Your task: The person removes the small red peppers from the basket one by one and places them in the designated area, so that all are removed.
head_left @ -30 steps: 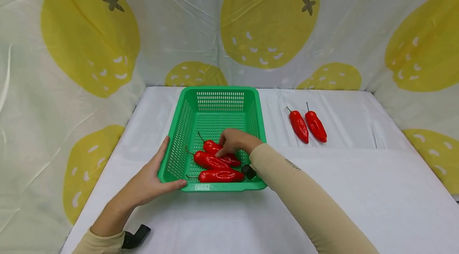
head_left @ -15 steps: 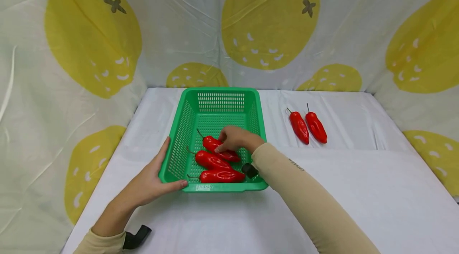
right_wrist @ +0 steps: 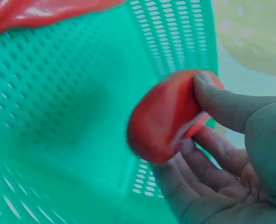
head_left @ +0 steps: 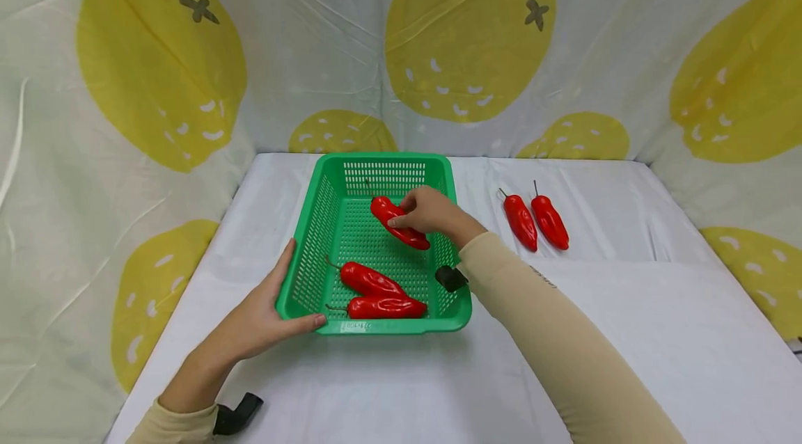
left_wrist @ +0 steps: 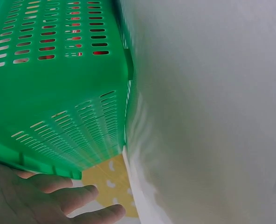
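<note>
A green plastic basket [head_left: 447, 321] with slotted walls stands on the white-covered table. At its near left corner my left hand [head_left: 257, 326] rests, the thumb on the front rim and the straight fingers along the left side; the left wrist view shows these fingers [left_wrist: 77, 198] extended by the rim. My right hand [head_left: 435, 211] pinches a red chili pepper [head_left: 383, 211] between thumb and fingers, raised over the basket's inside. In the right wrist view this pepper [right_wrist: 159, 119] is seen end-on. Two more red peppers [head_left: 370, 280] lie at the basket's near end, touching.
Two other red peppers [head_left: 521, 221] lie side by side on the table [head_left: 626, 333], right of the basket. A lemon-print cloth [head_left: 313, 33] hangs behind and at the sides. Black mounts [head_left: 238, 415] are worn at the wrists.
My right hand has lifted the pepper off the basket's floor and moved it away from me, apart from the other two. The left hand and the basket stay in place.
</note>
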The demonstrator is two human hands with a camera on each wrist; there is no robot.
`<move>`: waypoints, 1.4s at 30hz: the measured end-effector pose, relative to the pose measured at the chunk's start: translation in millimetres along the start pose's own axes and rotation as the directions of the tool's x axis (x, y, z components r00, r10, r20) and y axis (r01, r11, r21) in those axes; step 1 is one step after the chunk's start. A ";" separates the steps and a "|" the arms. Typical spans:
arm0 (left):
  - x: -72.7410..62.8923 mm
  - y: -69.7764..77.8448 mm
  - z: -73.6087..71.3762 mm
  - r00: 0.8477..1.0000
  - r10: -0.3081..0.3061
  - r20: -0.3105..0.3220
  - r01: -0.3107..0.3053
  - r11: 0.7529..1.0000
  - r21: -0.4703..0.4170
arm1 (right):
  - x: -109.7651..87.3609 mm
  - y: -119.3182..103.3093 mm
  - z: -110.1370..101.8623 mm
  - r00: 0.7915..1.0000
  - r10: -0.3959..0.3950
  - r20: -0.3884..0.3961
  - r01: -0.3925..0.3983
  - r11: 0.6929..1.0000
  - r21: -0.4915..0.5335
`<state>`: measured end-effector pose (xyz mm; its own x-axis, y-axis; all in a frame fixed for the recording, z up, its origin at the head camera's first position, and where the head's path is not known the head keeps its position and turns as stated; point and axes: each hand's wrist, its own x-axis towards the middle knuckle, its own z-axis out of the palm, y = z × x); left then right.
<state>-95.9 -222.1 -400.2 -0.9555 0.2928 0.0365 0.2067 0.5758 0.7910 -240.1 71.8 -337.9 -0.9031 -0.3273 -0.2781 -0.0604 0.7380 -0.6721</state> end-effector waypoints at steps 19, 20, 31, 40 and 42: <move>-1.1 -0.8 -3.9 1.000 -0.023 0.009 0.023 1.000 -0.003 | -25.9 49.5 -95.0 0.929 0.310 -0.202 -0.235 0.915 0.327; -1.0 -0.9 -4.1 1.000 -0.025 0.008 0.025 1.000 -0.002 | -27.1 55.2 -96.6 0.919 0.338 -0.202 -0.258 0.904 0.340; -1.6 -2.3 -0.4 1.000 -0.024 0.008 0.024 1.000 -0.020 | -31.7 121.4 -73.6 0.869 0.440 -0.226 -0.409 0.896 0.171; 0.8 -1.2 -0.2 1.000 -0.020 0.005 0.020 1.000 -0.013 | -27.3 139.3 -54.8 0.877 0.398 -0.269 -0.386 0.917 0.098; 0.7 -0.8 -0.7 1.000 -0.019 0.005 0.019 1.000 -0.013 | -26.0 140.1 -53.7 0.870 0.410 -0.273 -0.392 0.912 0.121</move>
<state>-96.8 -222.9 -400.4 -0.9583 0.2850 0.0185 0.1855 0.5717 0.7992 -247.9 215.4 -387.9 -0.9268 0.1788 -0.3303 0.3501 0.7295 -0.5875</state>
